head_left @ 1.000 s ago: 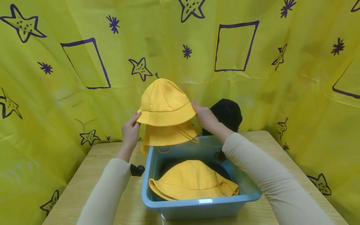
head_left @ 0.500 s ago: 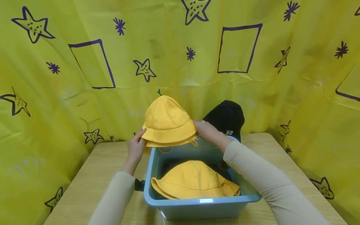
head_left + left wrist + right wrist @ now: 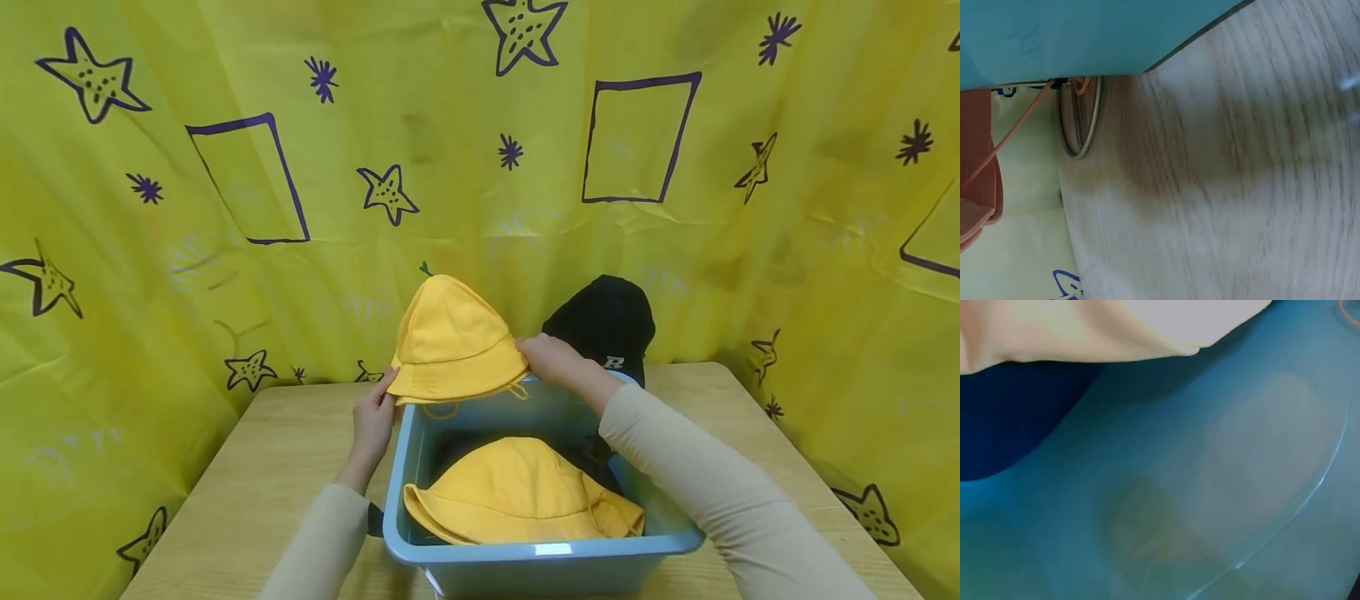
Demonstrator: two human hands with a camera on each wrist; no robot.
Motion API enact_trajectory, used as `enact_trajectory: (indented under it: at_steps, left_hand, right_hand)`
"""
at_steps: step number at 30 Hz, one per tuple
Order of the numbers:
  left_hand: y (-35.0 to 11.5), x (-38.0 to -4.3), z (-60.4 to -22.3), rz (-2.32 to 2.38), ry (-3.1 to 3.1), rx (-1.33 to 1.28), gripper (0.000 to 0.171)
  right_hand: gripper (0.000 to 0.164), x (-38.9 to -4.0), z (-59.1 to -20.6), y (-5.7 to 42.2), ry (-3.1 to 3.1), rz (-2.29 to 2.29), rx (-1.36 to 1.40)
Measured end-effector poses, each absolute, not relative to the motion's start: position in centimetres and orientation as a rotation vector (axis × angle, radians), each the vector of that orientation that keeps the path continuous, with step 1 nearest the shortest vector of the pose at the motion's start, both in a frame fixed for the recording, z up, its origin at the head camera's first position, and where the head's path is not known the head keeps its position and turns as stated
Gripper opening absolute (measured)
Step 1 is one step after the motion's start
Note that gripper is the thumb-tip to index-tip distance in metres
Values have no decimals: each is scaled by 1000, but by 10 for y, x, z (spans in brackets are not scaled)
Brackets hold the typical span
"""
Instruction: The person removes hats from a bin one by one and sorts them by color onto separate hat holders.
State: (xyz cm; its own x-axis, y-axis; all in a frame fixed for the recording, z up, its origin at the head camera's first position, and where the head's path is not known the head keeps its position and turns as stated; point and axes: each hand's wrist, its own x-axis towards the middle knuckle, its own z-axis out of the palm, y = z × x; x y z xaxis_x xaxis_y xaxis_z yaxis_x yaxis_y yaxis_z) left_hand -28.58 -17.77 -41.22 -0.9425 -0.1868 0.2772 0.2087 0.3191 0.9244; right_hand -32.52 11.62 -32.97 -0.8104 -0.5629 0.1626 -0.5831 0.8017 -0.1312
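Note:
A yellow bucket hat (image 3: 452, 337) with a small green sprout on its crown stands upright behind the blue tub's left part in the head view. My left hand (image 3: 372, 427) pinches its brim at the left. At the brim's right side, my right hand (image 3: 557, 363) grips the edge. Underneath, another yellow hat is almost fully covered; its cord (image 3: 441, 412) dangles below the brim. The left wrist view catches only an edge of hat fabric (image 3: 975, 156), tinted orange. A second yellow hat (image 3: 517, 492) lies in the blue tub (image 3: 540, 560), over something dark.
Behind the tub's right rear corner stands a black cap (image 3: 606, 321) with a white letter R. A bent wire loop (image 3: 1076, 155) rests on the wooden table (image 3: 1241, 219) in the left wrist view. A yellow curtain (image 3: 450, 100) with drawn stars hangs behind.
Both hands have brought the sprout hat down over the yellow hat beneath, which showed clearly one second ago and is now nearly hidden. The grip on the brim stays.

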Motion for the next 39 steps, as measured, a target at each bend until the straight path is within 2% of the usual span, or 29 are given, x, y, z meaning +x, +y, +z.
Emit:
enact_trajectory:
  at_steps: [8, 20, 26, 33, 39]
  left_hand:
    - [-192, -275, -399, -1342, -2463, -226, 39]
    - [-203, -246, -374, -913, -2419, -596, 36]
    - [-199, -233, -360, -733, -2445, -702, 42]
    - [-189, -211, -348, -562, -2460, -905, 50]
    - [-179, -185, -344, -454, -2548, -1052, 68]
  right_hand:
    - [9, -322, -326, 122, -2862, 187, 896]
    - [6, -308, -288, 137, -2832, 173, 1094]
    - [17, -297, -275, 142, -2838, 123, 1155]
    - [44, -284, -265, 144, -2821, 191, 1255]
    - [47, -273, -260, 140, -2832, 243, 1359]
